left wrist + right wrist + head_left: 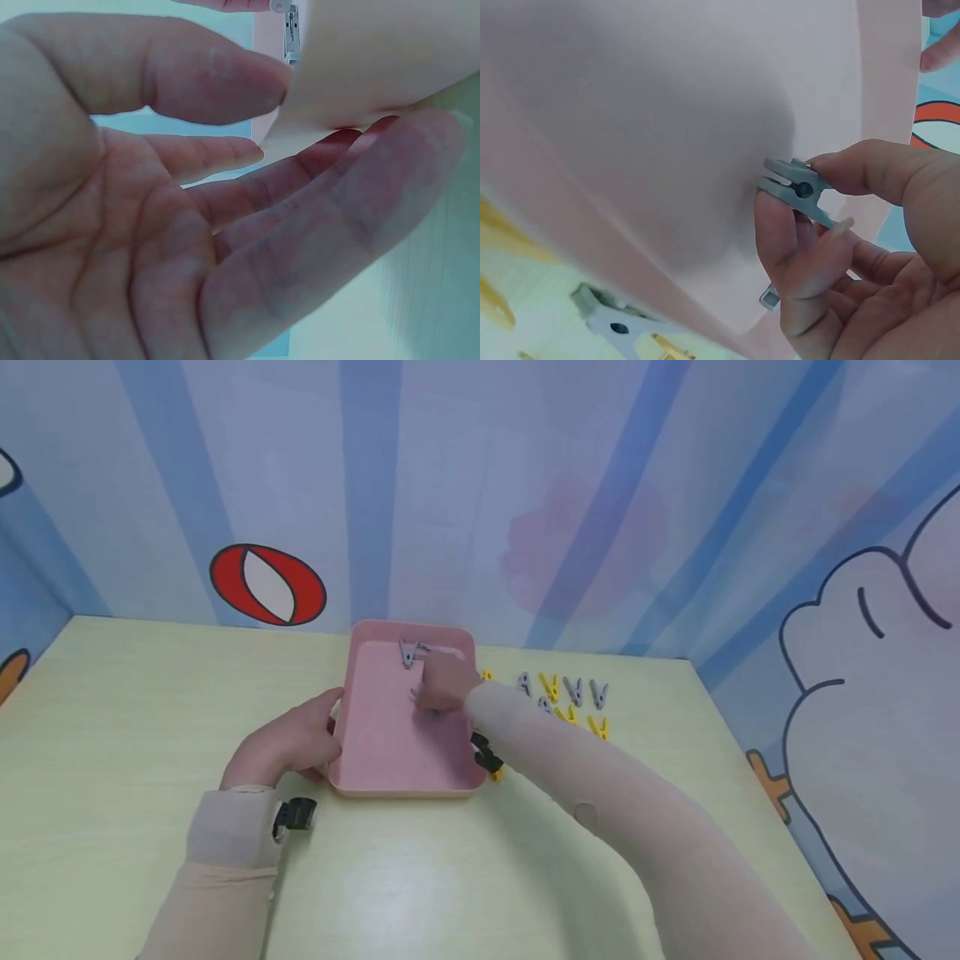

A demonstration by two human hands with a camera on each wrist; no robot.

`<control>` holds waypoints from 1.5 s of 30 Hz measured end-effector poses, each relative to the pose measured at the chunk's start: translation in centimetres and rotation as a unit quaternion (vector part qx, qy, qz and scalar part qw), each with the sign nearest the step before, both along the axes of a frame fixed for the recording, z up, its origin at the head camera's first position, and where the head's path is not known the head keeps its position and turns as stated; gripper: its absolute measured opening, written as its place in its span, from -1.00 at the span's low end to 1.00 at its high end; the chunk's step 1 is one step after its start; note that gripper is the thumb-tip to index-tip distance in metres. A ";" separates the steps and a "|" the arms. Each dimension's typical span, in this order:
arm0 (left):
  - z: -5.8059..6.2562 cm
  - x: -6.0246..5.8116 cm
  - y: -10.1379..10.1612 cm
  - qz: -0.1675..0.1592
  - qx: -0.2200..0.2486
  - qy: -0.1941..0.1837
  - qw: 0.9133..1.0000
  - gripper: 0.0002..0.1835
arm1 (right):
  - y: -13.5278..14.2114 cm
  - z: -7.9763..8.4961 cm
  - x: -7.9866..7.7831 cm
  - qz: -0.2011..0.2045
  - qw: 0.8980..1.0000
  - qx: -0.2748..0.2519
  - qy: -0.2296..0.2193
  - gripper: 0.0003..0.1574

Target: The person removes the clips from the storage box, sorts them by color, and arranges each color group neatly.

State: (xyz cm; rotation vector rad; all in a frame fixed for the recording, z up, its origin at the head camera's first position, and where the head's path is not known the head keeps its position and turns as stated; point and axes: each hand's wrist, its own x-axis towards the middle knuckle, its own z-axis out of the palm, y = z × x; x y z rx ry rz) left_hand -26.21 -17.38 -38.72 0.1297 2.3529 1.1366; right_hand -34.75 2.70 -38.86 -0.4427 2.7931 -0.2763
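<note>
A pink tray (375,727) lies on the table. At its left side my left hand (288,742) holds the edge, thumb by the rim and fingers against the outer wall; in the left wrist view the fingers (330,225) reach along the tray's wall (375,60). Over the tray's right half, my right hand (444,682) pinches a grey clothespin (808,196) between thumb and fingers, seen in the right wrist view. Grey clothespins (407,654) lie at the tray's far end, partly hidden by the right hand.
Right of the tray, several grey clothespins (574,692) and yellow clothespins (598,727) lie loose on the table (187,693). My right forearm hides some of them. A patterned blue curtain (450,485) stands behind the table's far edge.
</note>
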 end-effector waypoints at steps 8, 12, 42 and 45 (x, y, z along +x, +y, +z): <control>-0.2 -0.1 -0.1 -0.002 0.002 -0.002 1.000 -0.08 | 1.3 0.7 0.0 -0.041 0.997 -0.062 -0.028 -0.47; -0.2 -0.1 -0.1 -0.002 0.004 -0.003 1.000 -0.08 | 2.2 1.5 0.3 -0.070 0.991 -0.101 -0.045 -0.44; -0.1 -0.2 0.1 -0.005 -0.014 0.000 1.000 -0.06 | 7.8 3.9 3.4 -0.148 0.964 -0.210 -0.072 -0.57; -0.1 -0.2 0.0 -0.005 -0.012 -0.001 1.000 -0.05 | 8.7 3.7 3.8 -0.158 0.960 -0.221 -0.075 -0.51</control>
